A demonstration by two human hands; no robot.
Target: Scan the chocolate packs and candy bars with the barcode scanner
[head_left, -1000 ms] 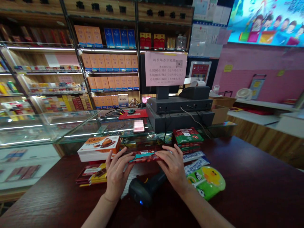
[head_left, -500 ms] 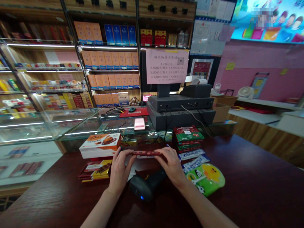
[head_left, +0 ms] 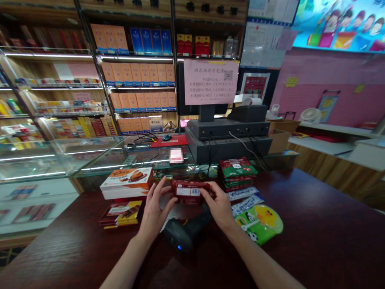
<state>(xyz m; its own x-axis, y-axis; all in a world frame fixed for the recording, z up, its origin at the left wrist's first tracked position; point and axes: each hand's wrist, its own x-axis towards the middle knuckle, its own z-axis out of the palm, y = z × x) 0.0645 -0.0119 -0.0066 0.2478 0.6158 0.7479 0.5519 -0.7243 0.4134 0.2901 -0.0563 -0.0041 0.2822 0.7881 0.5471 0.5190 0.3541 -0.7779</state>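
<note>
dark table (head_left: 315,233) runs under everything. grey register base (head_left: 230,148) beyond the right hand (head_left: 221,206). white-and-orange boxes (head_left: 126,180) past the left hand (head_left: 155,212), flat chocolate bars (head_left: 129,212) just left of it. green-and-red packs (head_left: 237,170) stacked beyond the right hand; green pouch (head_left: 264,220) to its right. like kept with like, probably so both hands have room in the middle.

black scanner (head_left: 179,235) lies between the hands, handle towards the right one; seems set there for easy reach.

smallest: dark red packet (head_left: 188,193), up between the hands. right hand pinches its right end, thumb against fingers, likely to leave the pale label and barcode uncovered. left hand spread wide at the other end, gripping nothing; whether its thumb touches, cannot tell.

against half a second ago: packet was edge-on, pinched at both ends; now its labelled face shows and the left fingers have opened. scanner and stacks unmoved.
</note>
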